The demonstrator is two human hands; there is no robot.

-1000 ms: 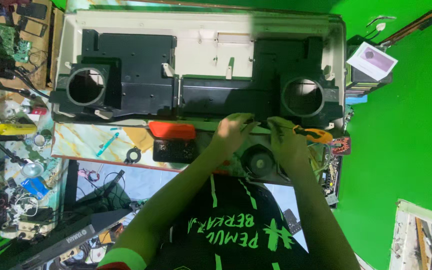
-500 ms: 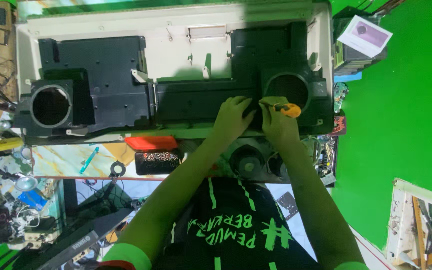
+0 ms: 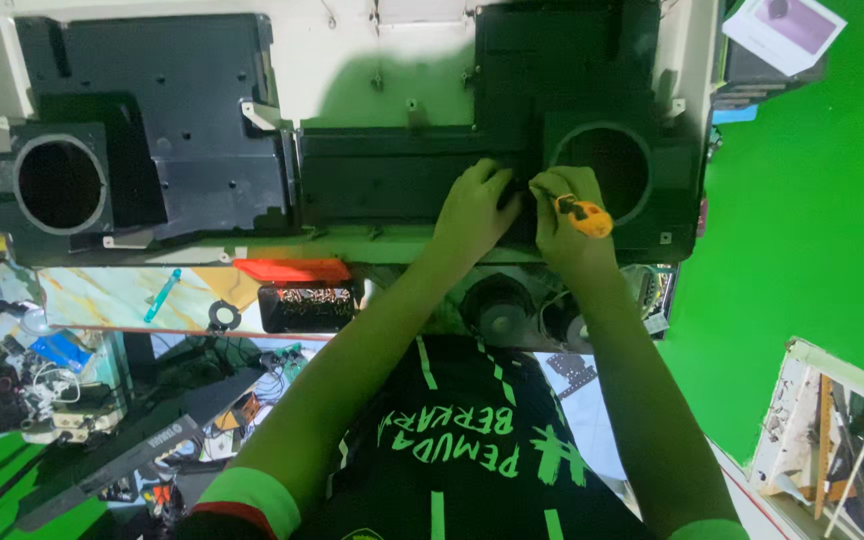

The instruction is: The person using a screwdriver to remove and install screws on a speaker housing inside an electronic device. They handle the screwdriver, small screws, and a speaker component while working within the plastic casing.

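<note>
Close to the camera, a black shirt with green stripes (image 3: 462, 440) fills the bottom of the view, and two bare arms reach up and away from it. Off to the left side lies a messy heap of wires and small parts (image 3: 42, 380). A bit farther out, on the worktop (image 3: 102, 295), sit a red flat box (image 3: 292, 270) and a dark tray of tiny pieces (image 3: 310, 307), just beside each other. Two round speaker parts (image 3: 497, 308) sit under the arms. Past them is the big thing being worked on: a long white case (image 3: 352, 70) with black plastic housing (image 3: 392, 185) inside it. It has a round hole on the left (image 3: 60, 185) and a round hole on the right (image 3: 600, 165). The left hand (image 3: 474, 205) lies flat on the black middle part, fingers spread a little and holding nothing. The right hand (image 3: 564, 215) is just beside it, almost touching, near the edge of the right hole. Its fingers are wrapped tight around a small screwdriver with an orange and yellow handle (image 3: 582, 215). The tip is hidden between the two hands. At the far right corner sits a white and purple box (image 3: 782, 30) against a bright green wall (image 3: 812, 200).
</note>
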